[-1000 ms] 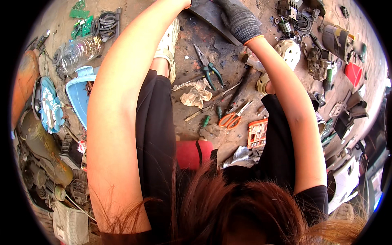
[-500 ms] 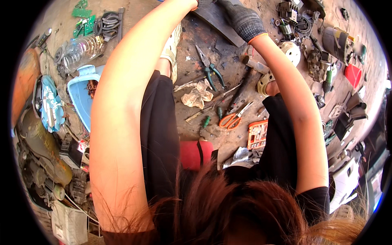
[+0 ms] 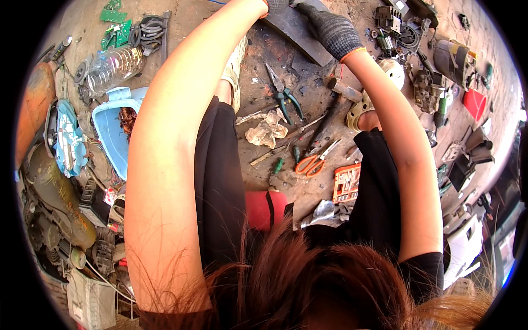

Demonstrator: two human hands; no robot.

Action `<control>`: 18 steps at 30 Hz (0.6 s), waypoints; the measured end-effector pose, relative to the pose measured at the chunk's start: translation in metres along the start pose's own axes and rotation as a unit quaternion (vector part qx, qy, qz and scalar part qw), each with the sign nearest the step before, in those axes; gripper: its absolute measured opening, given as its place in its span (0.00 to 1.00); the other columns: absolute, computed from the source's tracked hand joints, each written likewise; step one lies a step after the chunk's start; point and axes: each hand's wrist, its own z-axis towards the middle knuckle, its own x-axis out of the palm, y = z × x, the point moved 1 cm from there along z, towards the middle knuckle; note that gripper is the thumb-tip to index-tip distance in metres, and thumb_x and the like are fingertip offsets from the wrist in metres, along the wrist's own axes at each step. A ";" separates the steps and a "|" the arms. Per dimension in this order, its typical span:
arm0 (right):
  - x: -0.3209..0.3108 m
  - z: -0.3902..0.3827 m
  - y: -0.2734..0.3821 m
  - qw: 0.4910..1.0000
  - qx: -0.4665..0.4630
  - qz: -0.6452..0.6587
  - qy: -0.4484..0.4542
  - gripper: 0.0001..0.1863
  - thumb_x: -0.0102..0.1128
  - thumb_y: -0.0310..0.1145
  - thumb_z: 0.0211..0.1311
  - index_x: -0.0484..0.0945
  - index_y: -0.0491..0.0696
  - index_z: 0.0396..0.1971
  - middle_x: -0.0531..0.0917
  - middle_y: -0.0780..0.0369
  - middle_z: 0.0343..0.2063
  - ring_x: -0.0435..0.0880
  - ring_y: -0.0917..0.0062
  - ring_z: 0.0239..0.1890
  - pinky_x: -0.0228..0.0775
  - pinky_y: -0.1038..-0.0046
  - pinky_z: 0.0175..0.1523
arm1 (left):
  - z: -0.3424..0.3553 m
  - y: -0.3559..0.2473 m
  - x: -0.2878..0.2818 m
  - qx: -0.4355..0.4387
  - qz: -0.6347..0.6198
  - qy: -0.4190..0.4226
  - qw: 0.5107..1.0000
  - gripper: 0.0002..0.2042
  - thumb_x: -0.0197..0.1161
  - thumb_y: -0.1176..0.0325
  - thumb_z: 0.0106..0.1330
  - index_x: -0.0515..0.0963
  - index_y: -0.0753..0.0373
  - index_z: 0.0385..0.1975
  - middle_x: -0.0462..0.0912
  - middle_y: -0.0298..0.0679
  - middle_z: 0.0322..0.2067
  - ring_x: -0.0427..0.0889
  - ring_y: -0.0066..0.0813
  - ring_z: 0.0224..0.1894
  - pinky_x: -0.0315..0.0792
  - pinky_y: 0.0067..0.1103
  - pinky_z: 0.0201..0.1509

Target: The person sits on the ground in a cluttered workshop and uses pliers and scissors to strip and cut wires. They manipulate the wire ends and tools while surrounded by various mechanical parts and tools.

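Blk slab [image 3: 300,36] btwn L grip [image 3: 278,6] & R grip [image 3: 333,33], can't tell if either's clamped

Two grey knitted orange-cuffed gloves [image 3: 339,37], two cream perforated clogs [image 3: 391,72], one flat dark plate [image 3: 301,39], one pair of orange-handled scissors [image 3: 311,164], one pair of teal-handled pliers [image 3: 282,99], one blue plastic basin [image 3: 109,122] and one clear plastic bottle [image 3: 115,70] are counted.

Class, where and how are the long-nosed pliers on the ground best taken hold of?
Likely by the two spread handles, from above and the near side: the pliers lie with handles nearest and pointed nose away. Crumpled paper sits beside the left handle's end, so the right side looks freer.
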 end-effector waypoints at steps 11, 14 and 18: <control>-0.004 -0.001 0.002 0.999 0.020 -0.022 0.025 0.23 0.43 0.30 0.64 0.67 0.59 0.60 0.84 0.50 0.31 0.84 0.56 0.30 0.74 0.57 0.35 | 0.000 0.000 0.001 0.007 0.000 -0.015 1.000 0.11 0.58 0.69 0.54 0.85 0.61 0.34 0.83 0.51 0.38 0.83 0.46 0.42 0.76 0.33 0.46; -0.005 -0.003 0.001 0.999 0.020 -0.021 0.030 0.24 0.43 0.30 0.64 0.66 0.59 0.61 0.84 0.50 0.32 0.84 0.55 0.31 0.74 0.56 0.35 | 0.000 0.000 0.000 0.006 -0.005 -0.015 1.000 0.11 0.58 0.70 0.54 0.85 0.62 0.33 0.83 0.51 0.38 0.83 0.47 0.42 0.76 0.33 0.46; -0.005 -0.003 0.001 0.999 0.024 -0.022 0.037 0.25 0.43 0.30 0.64 0.65 0.60 0.61 0.84 0.49 0.33 0.84 0.55 0.32 0.74 0.56 0.35 | -0.001 0.000 -0.001 0.013 -0.005 -0.009 1.000 0.11 0.57 0.71 0.54 0.85 0.63 0.33 0.83 0.52 0.38 0.83 0.47 0.42 0.76 0.33 0.46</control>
